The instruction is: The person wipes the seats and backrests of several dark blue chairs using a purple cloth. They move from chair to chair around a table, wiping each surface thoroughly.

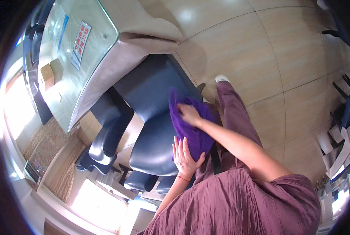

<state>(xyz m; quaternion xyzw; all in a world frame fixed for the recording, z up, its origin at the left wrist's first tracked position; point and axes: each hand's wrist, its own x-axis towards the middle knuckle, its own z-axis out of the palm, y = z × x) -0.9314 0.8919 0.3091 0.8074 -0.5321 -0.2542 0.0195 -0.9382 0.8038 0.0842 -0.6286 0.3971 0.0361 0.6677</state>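
A bunched purple cloth lies along the right side of a dark leather-look chair, close against my legs. My left hand, with a thin red cord at the wrist, rests on the lower part of the cloth, fingers spread and thumb apart. Higher up, my right hand is on the cloth with its fingers bent. Motion blurs that hand, and its fingertips are hard to make out against the folds. One corner of the cloth sticks up past the right hand's fingers.
A glass-topped table with a pale tablecloth stands beyond the chair. On it are a printed sign and a small box. Another dark chair is at the left. Tiled floor lies to the right.
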